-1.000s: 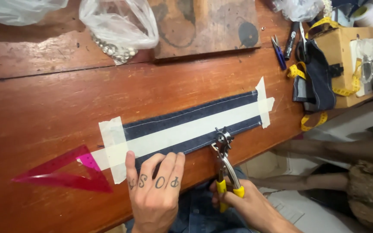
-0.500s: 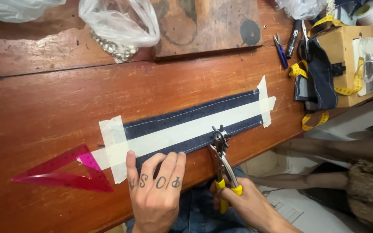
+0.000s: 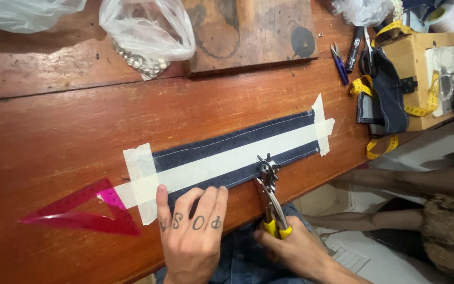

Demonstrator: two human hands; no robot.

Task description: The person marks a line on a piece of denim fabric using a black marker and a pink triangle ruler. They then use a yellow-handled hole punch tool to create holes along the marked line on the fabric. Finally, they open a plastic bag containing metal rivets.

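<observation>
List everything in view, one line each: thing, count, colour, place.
denim strip: one, dark blue, taped flat mid-table
masking tape: several strips, cream, along and across the strip
set square: one, pink, left of the strip
plastic bag: one, clear, top centre
wooden board: one, brown, top
measuring tape: one, yellow, right edge
table: one, reddish wood
punch pliers: one, yellow-handled, on strip's near edge
left hand: flat by the strip
right hand: grips the pliers

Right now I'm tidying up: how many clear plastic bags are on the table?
3: one at the top-left corner, one holding small metal pieces, one at the top right. Others may lie outside the frame.
</observation>
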